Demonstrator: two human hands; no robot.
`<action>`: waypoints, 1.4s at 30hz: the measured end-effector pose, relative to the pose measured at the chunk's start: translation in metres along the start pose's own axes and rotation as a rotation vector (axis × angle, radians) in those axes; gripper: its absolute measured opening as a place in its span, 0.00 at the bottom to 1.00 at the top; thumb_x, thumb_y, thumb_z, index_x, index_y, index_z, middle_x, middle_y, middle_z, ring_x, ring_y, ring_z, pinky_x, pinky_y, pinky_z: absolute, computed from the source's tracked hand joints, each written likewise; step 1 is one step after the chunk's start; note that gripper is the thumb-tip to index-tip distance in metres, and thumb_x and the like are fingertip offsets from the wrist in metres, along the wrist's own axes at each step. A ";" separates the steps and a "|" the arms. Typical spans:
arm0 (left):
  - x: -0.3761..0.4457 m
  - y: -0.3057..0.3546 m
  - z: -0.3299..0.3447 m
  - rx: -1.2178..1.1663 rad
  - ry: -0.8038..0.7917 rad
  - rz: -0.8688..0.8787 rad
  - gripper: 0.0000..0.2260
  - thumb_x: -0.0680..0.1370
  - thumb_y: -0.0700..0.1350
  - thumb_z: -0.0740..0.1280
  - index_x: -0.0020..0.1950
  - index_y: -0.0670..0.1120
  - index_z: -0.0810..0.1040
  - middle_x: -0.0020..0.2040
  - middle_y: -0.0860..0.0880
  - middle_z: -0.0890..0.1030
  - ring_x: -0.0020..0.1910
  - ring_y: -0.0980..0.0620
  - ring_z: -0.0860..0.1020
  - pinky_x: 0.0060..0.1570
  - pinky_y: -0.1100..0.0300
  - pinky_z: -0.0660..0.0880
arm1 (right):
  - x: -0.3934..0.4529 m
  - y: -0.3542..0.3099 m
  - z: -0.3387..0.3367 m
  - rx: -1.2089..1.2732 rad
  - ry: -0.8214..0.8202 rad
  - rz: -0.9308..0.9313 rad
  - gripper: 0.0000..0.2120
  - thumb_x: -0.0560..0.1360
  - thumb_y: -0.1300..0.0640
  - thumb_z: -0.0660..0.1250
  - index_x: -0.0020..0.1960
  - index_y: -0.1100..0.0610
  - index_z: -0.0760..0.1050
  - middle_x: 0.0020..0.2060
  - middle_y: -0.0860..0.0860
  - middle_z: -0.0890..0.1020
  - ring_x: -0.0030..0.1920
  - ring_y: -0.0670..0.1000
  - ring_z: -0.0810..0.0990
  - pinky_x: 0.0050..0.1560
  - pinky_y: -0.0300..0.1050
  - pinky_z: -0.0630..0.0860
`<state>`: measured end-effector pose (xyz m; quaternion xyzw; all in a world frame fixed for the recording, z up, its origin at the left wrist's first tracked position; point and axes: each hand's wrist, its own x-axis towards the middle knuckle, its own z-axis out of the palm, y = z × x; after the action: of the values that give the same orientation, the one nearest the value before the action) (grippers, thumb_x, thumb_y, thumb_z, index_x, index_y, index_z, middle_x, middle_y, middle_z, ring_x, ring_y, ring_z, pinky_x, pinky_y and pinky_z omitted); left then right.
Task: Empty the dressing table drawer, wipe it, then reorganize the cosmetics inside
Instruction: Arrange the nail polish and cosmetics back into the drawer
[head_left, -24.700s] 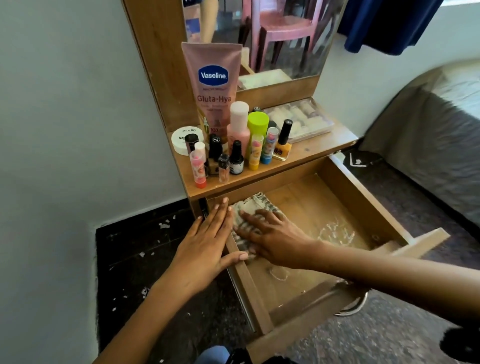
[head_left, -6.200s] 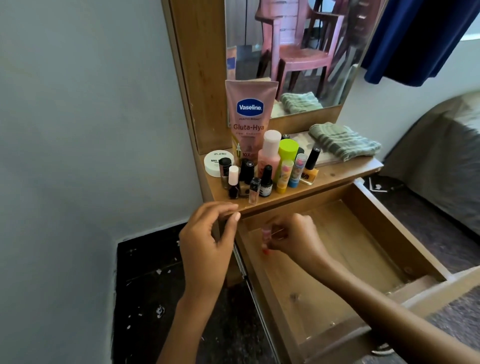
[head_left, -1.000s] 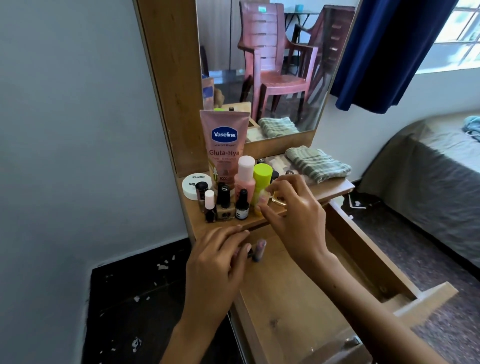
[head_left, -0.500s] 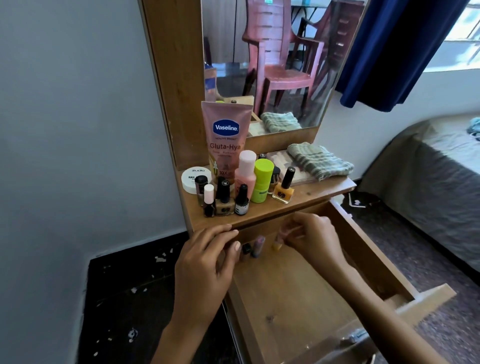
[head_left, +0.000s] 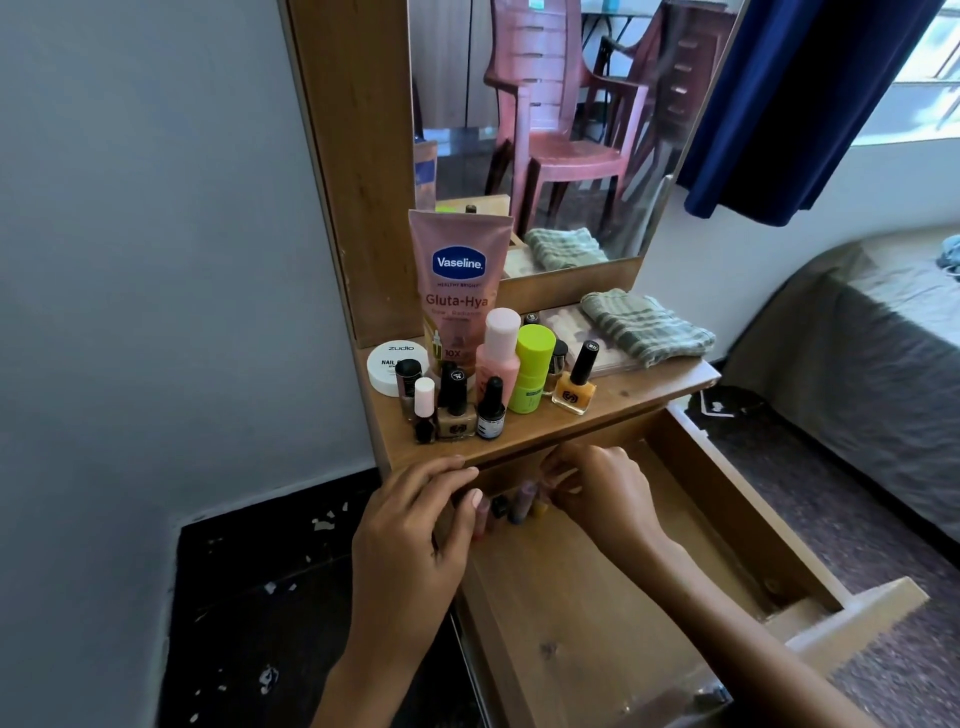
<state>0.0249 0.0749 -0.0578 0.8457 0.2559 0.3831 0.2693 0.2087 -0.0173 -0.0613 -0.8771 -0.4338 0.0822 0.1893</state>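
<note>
A wooden drawer (head_left: 613, 587) stands pulled open under the dressing table shelf (head_left: 613, 402). At the drawer's back left corner, a row of small cosmetic sticks (head_left: 519, 504) stands just under the shelf edge. The right hand (head_left: 602, 493) reaches to the right end of that row, fingers curled; what it holds is hidden, so its grip cannot be told. The left hand (head_left: 410, 525) rests on the drawer's left wall, fingers loosely bent, holding nothing. On the shelf above the drawer stand a Vaseline tube (head_left: 460, 291), nail polish bottles (head_left: 574, 382) and a folded green cloth (head_left: 644, 325).
</note>
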 end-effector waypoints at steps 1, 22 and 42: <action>0.000 0.000 0.000 0.002 -0.001 -0.001 0.13 0.77 0.50 0.63 0.55 0.47 0.82 0.56 0.55 0.80 0.57 0.59 0.75 0.55 0.55 0.76 | 0.000 0.000 0.000 -0.004 -0.001 0.002 0.11 0.70 0.57 0.75 0.51 0.49 0.79 0.46 0.45 0.84 0.45 0.43 0.83 0.44 0.44 0.82; 0.005 -0.003 -0.004 0.007 0.037 0.042 0.11 0.76 0.49 0.64 0.53 0.48 0.82 0.54 0.57 0.79 0.57 0.61 0.75 0.56 0.65 0.71 | -0.014 -0.023 -0.042 -0.180 0.038 0.004 0.19 0.71 0.55 0.72 0.60 0.43 0.75 0.52 0.43 0.82 0.53 0.47 0.80 0.50 0.45 0.78; 0.055 -0.015 -0.017 0.250 0.180 -0.070 0.25 0.73 0.51 0.71 0.70 0.51 0.71 0.51 0.44 0.71 0.52 0.51 0.66 0.40 0.59 0.70 | -0.021 -0.060 -0.061 0.065 0.371 -0.364 0.04 0.73 0.57 0.73 0.47 0.50 0.82 0.39 0.41 0.83 0.37 0.35 0.75 0.37 0.29 0.72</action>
<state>0.0400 0.1253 -0.0298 0.8253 0.3542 0.4131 0.1512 0.1703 -0.0169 0.0180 -0.7780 -0.5396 -0.1014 0.3053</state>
